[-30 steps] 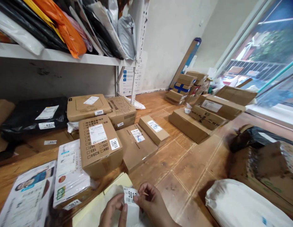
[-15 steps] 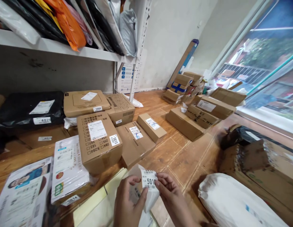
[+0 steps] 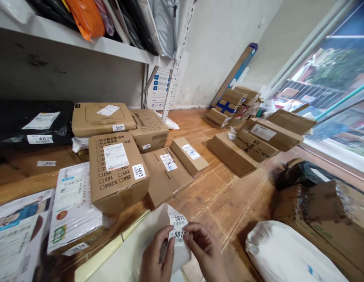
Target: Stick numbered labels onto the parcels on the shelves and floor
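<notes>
A strip of printed barcode labels (image 3: pixel 178 220) is held low in the middle of the view, with "5011" on the upper label and a partly covered "501…" on the lower one. My left hand (image 3: pixel 157 252) pinches the strip's left edge between thumb and fingers. At the right edge of the lower label, my right hand (image 3: pixel 203 248) is closed in a pinch, its fingertips covering the last digit. Just beyond the hands lies a flat brown carton (image 3: pixel 167 180) with a white label. Left of it sits a larger carton (image 3: pixel 120 176) bearing a "5013" sticker.
A white-wrapped parcel (image 3: pixel 58 203) and a printed box (image 3: pixel 20 239) lie at left. A small carton (image 3: pixel 189 156) adjoins the flat one. An open carton (image 3: pixel 231 152) stands further right; a white bag (image 3: pixel 287 250) lies at lower right. A metal shelf (image 3: pixel 111 45) overhangs the left.
The strip now shows the whole "5011" label above the lower one, where its top was cut off before. Both hands stay pinched on it. The view has shifted slightly.
</notes>
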Available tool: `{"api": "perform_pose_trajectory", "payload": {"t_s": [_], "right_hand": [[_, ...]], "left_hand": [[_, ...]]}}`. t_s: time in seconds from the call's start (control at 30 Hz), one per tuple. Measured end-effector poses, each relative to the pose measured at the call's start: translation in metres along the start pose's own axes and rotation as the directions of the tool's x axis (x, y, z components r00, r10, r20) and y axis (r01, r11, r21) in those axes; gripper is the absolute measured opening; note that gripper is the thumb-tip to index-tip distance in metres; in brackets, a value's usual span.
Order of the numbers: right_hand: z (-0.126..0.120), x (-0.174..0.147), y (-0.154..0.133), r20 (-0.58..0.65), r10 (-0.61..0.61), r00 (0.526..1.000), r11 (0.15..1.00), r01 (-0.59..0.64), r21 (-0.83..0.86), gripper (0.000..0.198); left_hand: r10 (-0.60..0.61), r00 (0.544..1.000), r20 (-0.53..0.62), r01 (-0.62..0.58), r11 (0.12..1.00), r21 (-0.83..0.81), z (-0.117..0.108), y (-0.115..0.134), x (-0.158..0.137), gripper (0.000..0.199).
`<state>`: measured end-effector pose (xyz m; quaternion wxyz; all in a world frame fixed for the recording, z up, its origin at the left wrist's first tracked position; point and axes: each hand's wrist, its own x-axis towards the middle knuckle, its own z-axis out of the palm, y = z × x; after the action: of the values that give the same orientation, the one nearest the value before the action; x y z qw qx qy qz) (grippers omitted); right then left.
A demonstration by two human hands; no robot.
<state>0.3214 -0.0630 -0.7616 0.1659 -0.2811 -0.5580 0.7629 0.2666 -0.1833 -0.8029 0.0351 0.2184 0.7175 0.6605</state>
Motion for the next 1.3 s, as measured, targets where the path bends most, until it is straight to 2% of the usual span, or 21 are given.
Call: {"api": "perform_pose_trajectory", "payload": {"t_s": [0.1, 0.3, 0.53, 0.73, 1.1, 1.3], "right_hand": [[-0.003, 0.001, 0.003, -0.028, 0.016, 0.999, 1.000, -0.015, 0.011, 0.025], [-0.004, 0.004, 0.005, -0.042, 0.009, 0.999, 1.000, -0.008, 0.026, 0.033], [0.001, 0.003, 0.002, -0.068, 0.004, 0.998, 1.000, -0.006, -0.025, 0.031], [0.004, 0.004, 0.002, -0.094, 0.016, 0.995, 0.999, -0.019, -0.033, 0.034], [0.005, 0.003, 0.001, -0.066, -0.017, 0.998, 0.998, 0.014, -0.055, 0.028], [0.001, 0.001, 0.002, -0.035, -0.039, 0.999, 0.994, 0.036, -0.100, 0.029]], "left_hand": [[-0.002, 0.999, 0.037, 0.002, 1.000, -0.017, 0.002, -0.001, 0.003, 0.025], [-0.011, 0.999, 0.032, 0.012, 0.999, -0.039, 0.008, 0.000, 0.007, 0.034], [-0.013, 1.000, -0.006, 0.013, 1.000, 0.008, 0.007, -0.003, 0.007, 0.032], [-0.024, 1.000, -0.012, 0.024, 1.000, -0.014, 0.008, -0.001, 0.007, 0.032], [-0.014, 1.000, 0.001, 0.014, 1.000, -0.011, 0.007, 0.001, 0.008, 0.030], [-0.070, 0.997, 0.043, 0.071, 0.997, -0.021, 0.005, 0.001, 0.009, 0.033]]}}
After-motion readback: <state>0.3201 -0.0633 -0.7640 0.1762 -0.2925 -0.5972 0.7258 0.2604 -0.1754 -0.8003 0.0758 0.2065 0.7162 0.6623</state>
